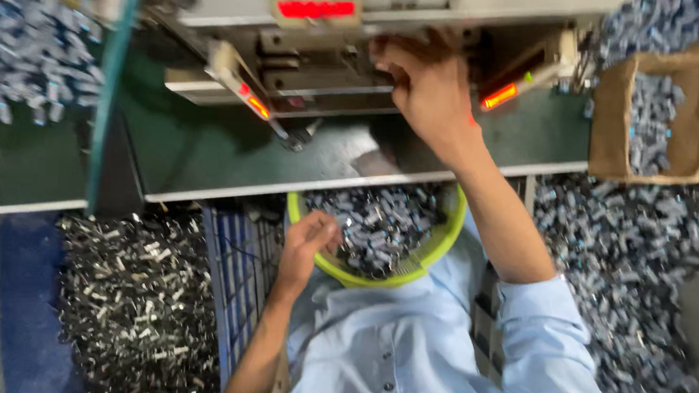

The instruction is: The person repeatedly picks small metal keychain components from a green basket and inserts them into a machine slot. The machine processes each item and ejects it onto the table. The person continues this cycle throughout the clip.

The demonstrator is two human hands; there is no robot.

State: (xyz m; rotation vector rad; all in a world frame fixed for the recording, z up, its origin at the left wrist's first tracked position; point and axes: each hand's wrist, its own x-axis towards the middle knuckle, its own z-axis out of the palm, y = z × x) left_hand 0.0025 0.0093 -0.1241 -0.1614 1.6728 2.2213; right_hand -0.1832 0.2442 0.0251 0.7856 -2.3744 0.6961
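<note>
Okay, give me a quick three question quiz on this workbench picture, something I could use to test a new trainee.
1. True or false: the right hand is up at the machine.
2. Where is the left hand? A) in the cardboard box B) at the rim of the yellow-green basket C) on the blue crate
3. What fills the basket?

Key: 1. True. 2. B. 3. Small grey metal parts.

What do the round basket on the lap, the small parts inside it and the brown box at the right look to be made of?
The basket looks like moulded plastic: bright yellow-green, with a slotted wall. The small parts look like metal, grey with bright glints, though blur hides detail. The box looks like cardboard: matt brown with thin raw edges. The left hand rests at the basket's rim.
</note>
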